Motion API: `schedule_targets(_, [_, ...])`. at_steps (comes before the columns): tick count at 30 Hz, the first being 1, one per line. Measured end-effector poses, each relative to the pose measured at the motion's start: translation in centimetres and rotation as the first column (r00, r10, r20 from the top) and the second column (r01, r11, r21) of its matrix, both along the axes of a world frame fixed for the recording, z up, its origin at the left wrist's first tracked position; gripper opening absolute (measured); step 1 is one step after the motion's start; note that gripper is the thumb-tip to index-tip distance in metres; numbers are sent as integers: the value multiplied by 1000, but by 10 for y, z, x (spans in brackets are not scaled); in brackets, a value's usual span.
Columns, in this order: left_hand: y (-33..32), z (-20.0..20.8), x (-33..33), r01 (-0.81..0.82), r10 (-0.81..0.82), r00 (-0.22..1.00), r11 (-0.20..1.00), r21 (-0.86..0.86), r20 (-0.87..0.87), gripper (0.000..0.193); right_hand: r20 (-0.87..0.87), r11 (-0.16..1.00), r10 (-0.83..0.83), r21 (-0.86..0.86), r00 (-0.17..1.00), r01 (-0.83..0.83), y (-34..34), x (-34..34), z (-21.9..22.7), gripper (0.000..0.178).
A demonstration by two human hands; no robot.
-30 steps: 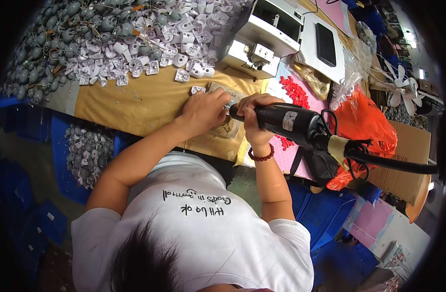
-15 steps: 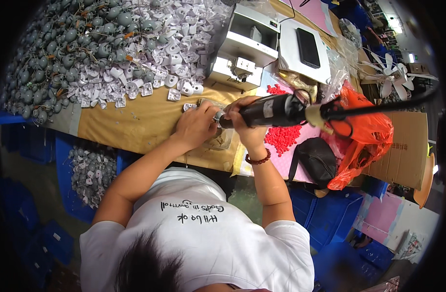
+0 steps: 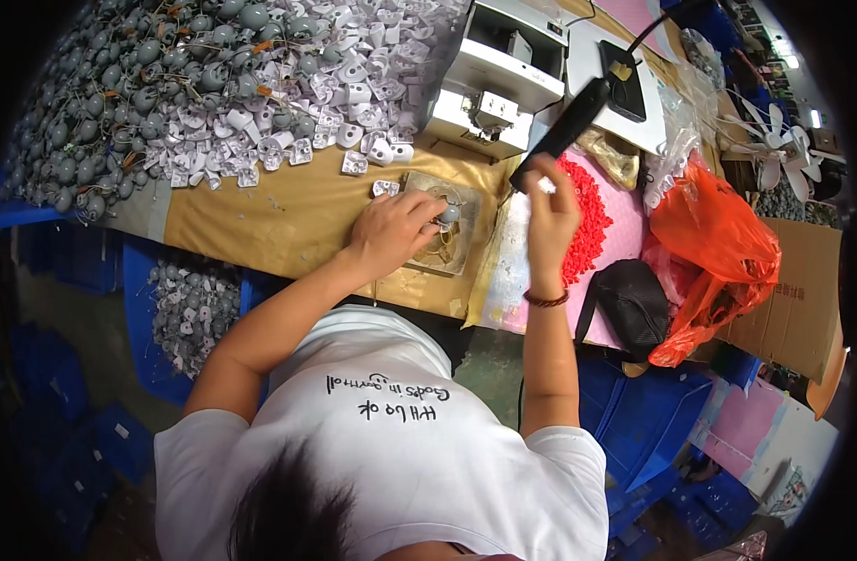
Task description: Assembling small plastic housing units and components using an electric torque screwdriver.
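Grey ball part (image 3: 450, 214) sits on the square block (image 3: 466, 234) in front of you, at the fingertips of your left hand (image 3: 389, 232). You have bare yellow cloth (image 3: 260, 217) to the left of that hand, bounded by the pile of white parts (image 3: 358, 93) on the far side and by the bench's near edge on yours. Just beyond the block, the white machine (image 3: 503, 75) closes off the room; to the right, red pieces (image 3: 589, 224) cover much of the pink sheet (image 3: 626, 210).

You see the rounded side of the grey ball part, which shows no clear long axis. The black cylindrical tool (image 3: 570, 124) slants from upper right down to lower left, its lower end near your right hand (image 3: 552, 222).

Your left fingers are curled onto the grey ball part, gripping and hiding its left side. Your right fingers are loosely bent and blurred, so you cannot tell whether they touch the tool. The ball's underside is out of sight, and the thin loops around it are hard to make out
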State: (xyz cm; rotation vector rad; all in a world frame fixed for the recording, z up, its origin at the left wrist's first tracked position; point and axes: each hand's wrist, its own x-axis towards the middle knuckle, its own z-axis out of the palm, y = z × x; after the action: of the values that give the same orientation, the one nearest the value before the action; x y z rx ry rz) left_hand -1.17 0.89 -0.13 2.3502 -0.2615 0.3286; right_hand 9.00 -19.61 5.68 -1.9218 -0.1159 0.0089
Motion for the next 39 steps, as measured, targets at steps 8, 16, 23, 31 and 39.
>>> schedule_targets(8, [1,1,4,-8,8,1000,999,-36,11,34,186,987,156,-51,970,-149,37,-33,-50,7])
schedule_targets(16, [12,17,4,-37,34,999,995,-94,-33,33,72,944,24,325,997,-47,58,-25,-22,12])
schedule_targets(23, [104,48,-70,-147,146,959,989,15,-242,38,-163,892,450,137,878,-431,23,-25,-20,18])
schedule_targets(31, [228,77,-157,-261,555,807,640,723,-200,39,344,786,213,-616,914,49,-90,40,-58,10])
schedule_targets(39, [83,35,-29,-2,4,1000,962,272,-3,38,365,627,221,-764,904,155,-105,71,-82,9])
